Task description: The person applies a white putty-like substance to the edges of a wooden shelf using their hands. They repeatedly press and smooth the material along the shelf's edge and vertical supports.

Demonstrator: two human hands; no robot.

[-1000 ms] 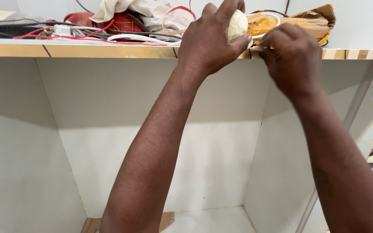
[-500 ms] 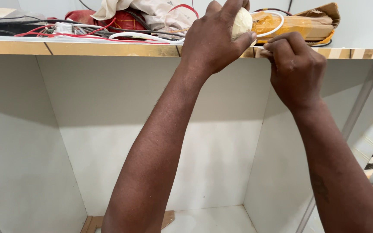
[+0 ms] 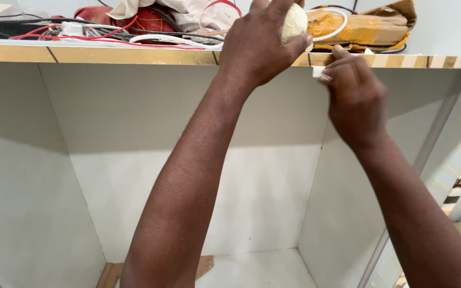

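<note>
Gripped in the left hand (image 3: 260, 45) at the shelf edge (image 3: 134, 55) is a pale tape roll (image 3: 294, 22), while just right of it a white strip end (image 3: 318, 71) is pinched by the right hand (image 3: 356, 98).

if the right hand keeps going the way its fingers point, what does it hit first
The right hand points up and left, so it would likely first meet the gold shelf edge beside the pale roll; depth is unclear.
</note>
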